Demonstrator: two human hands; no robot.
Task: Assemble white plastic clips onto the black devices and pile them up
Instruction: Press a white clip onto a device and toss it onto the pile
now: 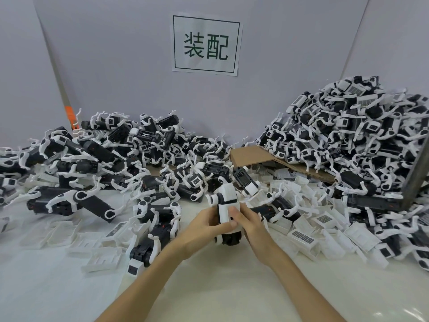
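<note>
Centrally, above the pale bench | left hand and right hand both curl round a small black plastic device, thumbs pressing its white plastic clip | likely light, rigid, smooth: grip the body, not the thin arms.

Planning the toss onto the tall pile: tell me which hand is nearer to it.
Right. The right hand grips the device on the side facing the tall pile; the left hand grips its far side, further from the pile.
</note>
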